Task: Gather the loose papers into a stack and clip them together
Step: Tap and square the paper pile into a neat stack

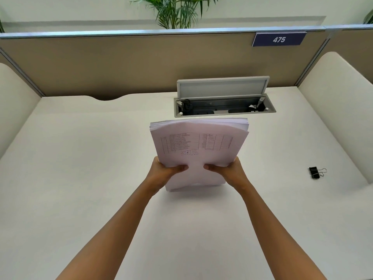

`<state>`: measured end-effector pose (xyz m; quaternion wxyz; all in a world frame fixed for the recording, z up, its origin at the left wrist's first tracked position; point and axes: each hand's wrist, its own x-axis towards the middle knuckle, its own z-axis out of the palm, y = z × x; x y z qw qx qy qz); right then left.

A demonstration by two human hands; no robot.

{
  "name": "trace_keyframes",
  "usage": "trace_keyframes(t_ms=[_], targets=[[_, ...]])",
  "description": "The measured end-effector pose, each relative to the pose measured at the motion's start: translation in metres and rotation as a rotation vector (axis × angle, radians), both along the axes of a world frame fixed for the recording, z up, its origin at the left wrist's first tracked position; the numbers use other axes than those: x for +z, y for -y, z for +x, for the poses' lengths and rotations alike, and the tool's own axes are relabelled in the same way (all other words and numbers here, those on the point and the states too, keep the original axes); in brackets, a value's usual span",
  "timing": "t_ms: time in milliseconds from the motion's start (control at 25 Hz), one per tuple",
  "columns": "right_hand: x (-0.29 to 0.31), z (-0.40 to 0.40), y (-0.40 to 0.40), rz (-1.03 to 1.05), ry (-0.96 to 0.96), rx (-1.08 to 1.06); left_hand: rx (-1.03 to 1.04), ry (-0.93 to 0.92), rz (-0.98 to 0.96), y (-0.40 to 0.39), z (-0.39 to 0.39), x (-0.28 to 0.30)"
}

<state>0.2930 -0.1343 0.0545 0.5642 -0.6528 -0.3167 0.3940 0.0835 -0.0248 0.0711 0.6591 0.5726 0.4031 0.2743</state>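
Note:
A stack of white papers (198,144) stands upright on its bottom edge on the white desk (80,178), near the middle. Its top sheet shows a printed table. My left hand (163,171) grips the stack's left side and my right hand (232,170) grips its right side, both thumbs pressed on the front sheet. The upper edges of the sheets are slightly uneven. A black binder clip (315,172) with silver handles lies on the desk far to the right, apart from both hands.
An open cable box (224,107) with a raised grey lid sits in the desk just behind the papers. Tan partition walls (121,63) enclose the desk at the back and sides, with a "475" sign (279,39). A plant (175,11) rises beyond.

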Motion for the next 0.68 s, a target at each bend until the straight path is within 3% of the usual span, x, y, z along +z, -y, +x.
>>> trace_keyframes(t_ms=[360,680], targets=[[-0.003,0.002,0.002,-0.080,0.003,-0.003,-0.009,-0.040,-0.036,0.000,0.001,-0.003],[-0.036,-0.005,0.017,-0.385,0.036,0.084,0.030,-0.209,-0.308,0.010,0.001,-0.040]])
